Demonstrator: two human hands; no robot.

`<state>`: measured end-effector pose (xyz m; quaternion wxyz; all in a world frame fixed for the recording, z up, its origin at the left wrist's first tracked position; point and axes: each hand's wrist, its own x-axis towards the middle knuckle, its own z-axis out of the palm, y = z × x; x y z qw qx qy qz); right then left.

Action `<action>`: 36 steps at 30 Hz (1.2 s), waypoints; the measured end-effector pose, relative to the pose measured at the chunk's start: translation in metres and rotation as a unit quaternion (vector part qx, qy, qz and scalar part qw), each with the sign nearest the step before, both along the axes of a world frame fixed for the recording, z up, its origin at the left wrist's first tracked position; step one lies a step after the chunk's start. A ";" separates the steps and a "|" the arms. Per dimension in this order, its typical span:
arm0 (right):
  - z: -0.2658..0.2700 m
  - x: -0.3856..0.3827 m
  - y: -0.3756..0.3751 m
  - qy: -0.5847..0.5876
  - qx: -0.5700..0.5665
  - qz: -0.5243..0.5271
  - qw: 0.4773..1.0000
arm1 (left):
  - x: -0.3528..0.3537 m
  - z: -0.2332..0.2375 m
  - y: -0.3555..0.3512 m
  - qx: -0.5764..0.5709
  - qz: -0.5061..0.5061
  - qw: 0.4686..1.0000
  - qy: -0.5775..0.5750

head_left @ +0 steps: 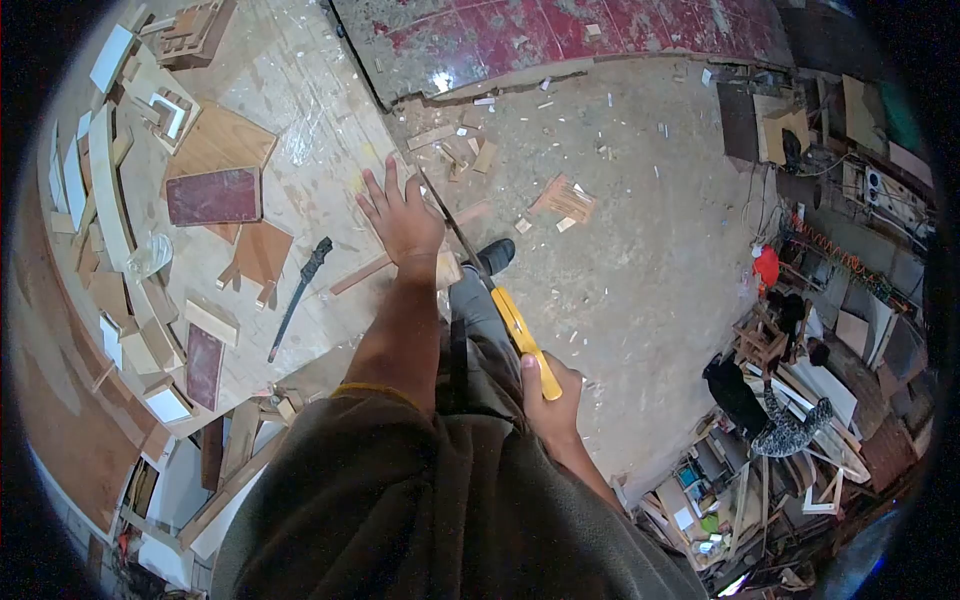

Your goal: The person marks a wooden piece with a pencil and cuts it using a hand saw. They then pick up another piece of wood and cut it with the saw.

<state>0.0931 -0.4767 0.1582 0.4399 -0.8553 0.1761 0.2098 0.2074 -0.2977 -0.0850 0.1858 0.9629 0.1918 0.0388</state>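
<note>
My right hand [552, 397] is wrapped round the yellow handle of a hand saw [515, 325]. Its thin dark blade reaches up and left along the workbench edge, close beside my left hand [405, 222]. That hand is spread, palm down, at the edge of the workbench [320, 180]. From under its wrist side a reddish-brown wood strip [360, 274] runs down and left over the bench. In line with it, a similar wood piece [472, 212] shows beyond the blade. A dark, narrow tool with a wrapped handle [300, 298] lies left of my forearm.
Boards, including a dark red panel [214, 196], and several wood offcuts [262, 252] cover the bench's left side. Wood scraps [565, 202] litter the concrete floor. A dark shoe [496, 256] shows below the blade. At far right, a person [770, 415] is among stacked wood.
</note>
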 end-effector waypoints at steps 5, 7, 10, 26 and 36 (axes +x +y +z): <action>0.015 -0.011 -0.007 -0.041 -0.005 0.070 0.997 | 0.000 0.003 0.001 0.019 0.008 0.999 0.037; 0.014 -0.008 -0.007 -0.037 -0.005 0.058 0.998 | 0.001 0.005 -0.001 0.008 0.009 0.999 0.033; 0.013 -0.009 -0.007 -0.022 -0.007 0.034 0.999 | 0.000 0.003 0.000 0.022 0.003 0.999 0.026; 0.023 -0.018 -0.019 0.001 0.007 0.036 0.999 | 0.000 0.004 -0.001 0.003 0.018 1.000 0.012; 0.026 -0.016 -0.026 0.009 0.002 0.040 0.999 | 0.001 0.002 0.000 0.004 0.013 1.000 0.009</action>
